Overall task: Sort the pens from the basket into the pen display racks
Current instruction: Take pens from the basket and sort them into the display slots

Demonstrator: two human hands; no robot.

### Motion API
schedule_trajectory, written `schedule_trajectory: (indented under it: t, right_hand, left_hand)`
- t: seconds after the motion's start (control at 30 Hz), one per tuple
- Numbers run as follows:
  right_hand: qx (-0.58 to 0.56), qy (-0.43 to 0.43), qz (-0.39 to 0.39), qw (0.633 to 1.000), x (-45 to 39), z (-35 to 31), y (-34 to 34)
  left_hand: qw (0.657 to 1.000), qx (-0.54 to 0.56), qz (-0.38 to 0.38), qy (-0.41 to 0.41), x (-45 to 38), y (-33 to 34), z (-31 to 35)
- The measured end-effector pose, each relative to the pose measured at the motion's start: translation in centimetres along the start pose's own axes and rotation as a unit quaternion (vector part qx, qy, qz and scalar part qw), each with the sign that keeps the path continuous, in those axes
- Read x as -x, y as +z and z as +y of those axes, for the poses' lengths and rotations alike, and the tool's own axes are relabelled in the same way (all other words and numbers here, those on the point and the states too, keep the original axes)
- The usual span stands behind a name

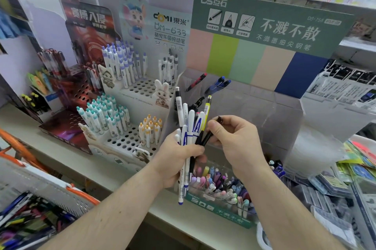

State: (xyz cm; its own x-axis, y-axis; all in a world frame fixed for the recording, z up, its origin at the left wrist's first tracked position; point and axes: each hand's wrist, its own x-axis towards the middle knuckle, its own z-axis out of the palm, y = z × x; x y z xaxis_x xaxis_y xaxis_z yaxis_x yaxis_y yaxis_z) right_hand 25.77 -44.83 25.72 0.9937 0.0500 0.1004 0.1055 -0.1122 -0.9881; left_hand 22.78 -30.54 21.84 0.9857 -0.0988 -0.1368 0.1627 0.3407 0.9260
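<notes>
A person's two bare forearms reach forward over a pale, smooth shop counter (67, 160) crowded with pen displays. The left hand (177, 158) has its grip curled tightly around a fanned bundle of slim plastic pens (190, 125), mostly white barrels with blue printing, plus one yellow barrel and a few black ones, their tips pointing down past the wrist. The right hand (236, 140) sits just beside the bundle, its grip pinching a thin glossy black pen (209, 135) between thumb and fingertips; the pen slants and its lower end touches the bundle.

Behind the hands stands a stepped white cardboard rack (130, 140) punched with rows of round holes, holding upright white pens capped in lilac, teal, orange and black, with cartoon rabbit cut-outs on its edges. To its left is a dark red stepped rack (67, 127) of the same holed shape. To the right rises a green-headed cardboard display (264, 26) with pastel stripes and clear plastic bins; a red and two blue pens lean in the upper bins, and the lowest clear bin (221, 190) under the hands is packed with pastel pens.

At lower left, a white perforated plastic basket with orange handles (50, 188) holds a jumble of mixed pens.
</notes>
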Motion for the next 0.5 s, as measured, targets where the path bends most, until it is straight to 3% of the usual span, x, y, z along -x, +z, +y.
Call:
schedule_trajectory:
  t: [0.23,0.37,0.5]
  right_hand:
    - [-0.034,-0.054,0.101,0.993,0.4,0.0,-0.2]
    - [-0.156,-0.013,0.2,0.967,0.0,-0.3,-1.2]
    - [-0.215,0.028,0.224,0.95,-0.3,0.0,-1.7]
  left_hand:
    - [0.995,0.038,0.088,0.04,-0.1,-0.1,0.3]
    - [0.993,0.054,0.094,0.038,0.1,-0.8,0.9]
    - [0.993,0.066,0.09,0.03,0.5,-1.3,0.7]
